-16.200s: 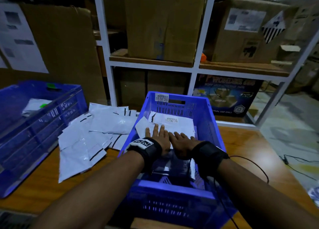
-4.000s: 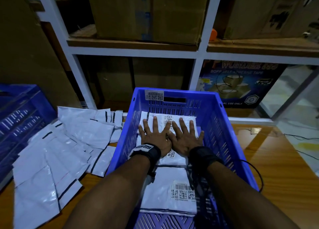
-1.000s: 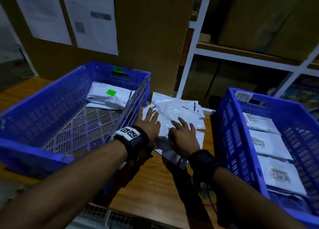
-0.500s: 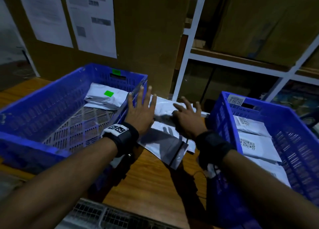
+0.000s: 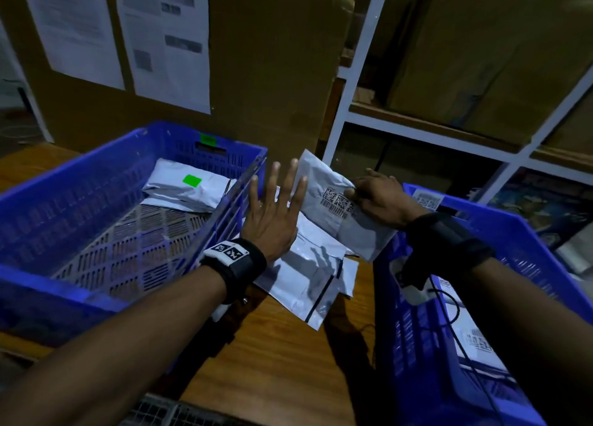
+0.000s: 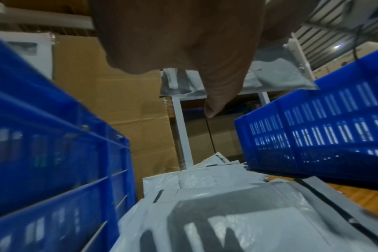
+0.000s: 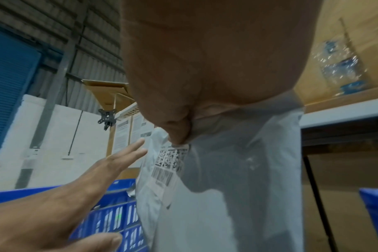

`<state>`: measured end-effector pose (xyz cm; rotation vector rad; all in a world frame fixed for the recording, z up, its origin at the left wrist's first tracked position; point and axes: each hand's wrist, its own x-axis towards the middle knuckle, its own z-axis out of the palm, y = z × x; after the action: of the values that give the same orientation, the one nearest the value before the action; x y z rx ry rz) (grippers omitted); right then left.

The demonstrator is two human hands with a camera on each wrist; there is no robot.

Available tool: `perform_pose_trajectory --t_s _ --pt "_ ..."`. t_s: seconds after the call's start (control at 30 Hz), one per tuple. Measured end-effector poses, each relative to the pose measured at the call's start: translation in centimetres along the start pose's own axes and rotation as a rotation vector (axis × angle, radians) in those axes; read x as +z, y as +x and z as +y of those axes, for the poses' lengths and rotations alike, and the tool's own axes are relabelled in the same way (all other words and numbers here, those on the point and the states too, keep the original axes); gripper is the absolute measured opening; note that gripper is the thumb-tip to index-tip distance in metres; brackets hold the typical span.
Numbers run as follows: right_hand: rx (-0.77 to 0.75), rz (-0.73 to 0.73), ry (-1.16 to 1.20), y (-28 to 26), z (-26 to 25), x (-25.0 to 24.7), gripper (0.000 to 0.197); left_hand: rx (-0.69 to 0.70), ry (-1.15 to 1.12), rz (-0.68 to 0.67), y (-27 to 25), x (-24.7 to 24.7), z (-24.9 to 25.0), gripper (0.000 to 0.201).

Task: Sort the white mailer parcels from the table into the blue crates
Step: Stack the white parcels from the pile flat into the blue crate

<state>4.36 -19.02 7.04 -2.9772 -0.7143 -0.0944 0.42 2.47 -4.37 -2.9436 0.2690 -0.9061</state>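
Above the table, right hand [image 5: 382,201] pinches a mailer [image 5: 333,207]; left hand [image 5: 272,217] hovers spread flat.

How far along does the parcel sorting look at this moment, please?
Partly done. The left crate holds a parcel with a green sticker, and the right crate holds barcoded parcels. The right hand grips a barcoded mailer in the air; the left hand hovers open beside it. A pile of mailers remains on the table.
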Motion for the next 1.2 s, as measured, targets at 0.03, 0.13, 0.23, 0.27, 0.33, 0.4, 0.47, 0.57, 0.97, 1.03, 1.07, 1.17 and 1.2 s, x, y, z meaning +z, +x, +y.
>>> perform_pose_trajectory --t_s 0.03,0.13,0.23,0.27,0.33,0.4,0.47,0.57,0.97,1.03,1.07,1.17,1.2 --pt "-0.003 0.026 -0.007 -0.1 0.2 -0.3 0.025 0.006 -0.008 0.011 0.3 0.0 0.3 0.110" --pt "0.006 0.133 -0.053 -0.8 1.0 -1.5 0.034 0.024 -0.020 0.013 1.1 -0.3 1.6 0.110" --pt "0.054 0.202 -0.145 -2.0 2.2 -2.7 0.039 0.064 -0.030 0.013 2.1 -1.1 3.3 0.106" --pt "0.062 0.249 -0.191 -2.7 2.7 -3.3 0.039 0.080 -0.036 0.017 2.7 -1.6 4.2 0.103" --pt "0.048 0.346 -0.279 -4.0 3.6 -4.1 0.043 0.092 -0.061 -0.002 4.1 -2.9 6.0 0.097" --pt "0.053 0.419 -0.329 -5.5 4.7 -4.8 0.053 0.088 -0.116 -0.053 5.8 -4.5 8.3 0.094" --pt "0.075 0.474 -0.350 -6.9 6.4 -5.3 0.054 0.095 -0.162 -0.096 7.2 -6.3 11.1 0.098" --pt "0.093 0.540 -0.362 -9.5 9.0 -5.3 0.048 0.135 -0.234 -0.175 8.6 -8.6 15.8 0.103" --pt "0.116 0.318 0.036 -18.7 19.4 -3.3 0.070 0.081 -0.355 -0.582 8.8 -12.2 33.0 0.099" --pt "0.117 0.266 0.135 -19.6 20.2 -3.4 0.062 0.054 -0.338 -0.582 8.9 -12.2 34.2 0.087" --pt "0.112 0.234 0.164 -20.0 20.5 -3.5 0.058 0.026 -0.345 -0.584 8.9 -12.2 34.7 0.082" --pt "0.100 0.178 0.187 -20.9 21.3 -3.7 0.050 -0.083 -0.421 -0.567 8.9 -12.3 35.4 0.078" --pt "0.105 0.189 0.165 -21.3 21.7 -3.8 0.046 -0.099 -0.426 -0.551 8.9 -12.2 35.6 0.075"
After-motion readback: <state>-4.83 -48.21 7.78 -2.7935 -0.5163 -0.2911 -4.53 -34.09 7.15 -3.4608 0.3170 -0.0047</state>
